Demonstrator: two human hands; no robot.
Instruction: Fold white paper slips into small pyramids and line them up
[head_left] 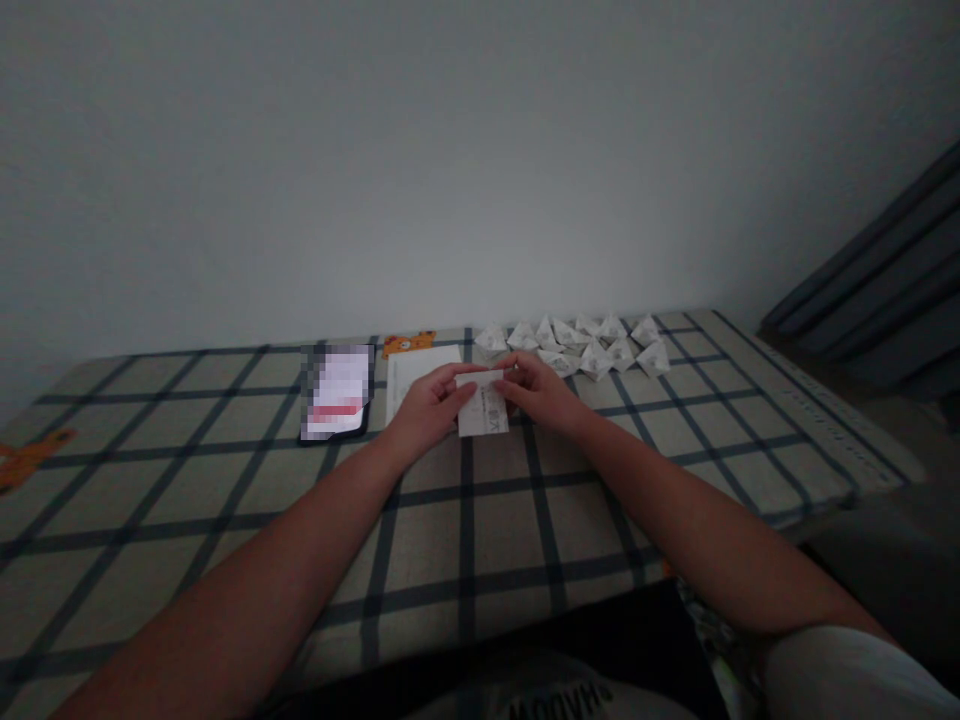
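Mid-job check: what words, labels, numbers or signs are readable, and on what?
"SHADOW", apparently, upside down: shirt.
Held paper: print too small to read.
Tablecloth, right edge: lettering too blurred.
Phone: screen pixelated, unreadable.
White sheet: print too faint.
Folded papers: marks too small.

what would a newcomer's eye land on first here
Probably the phone, its bright screen standing out on the checked cloth, left of both hands. Next come the folded white paper pieces clustered near the wall, right of centre. In the middle, the left hand and right hand hold a small printed paper.
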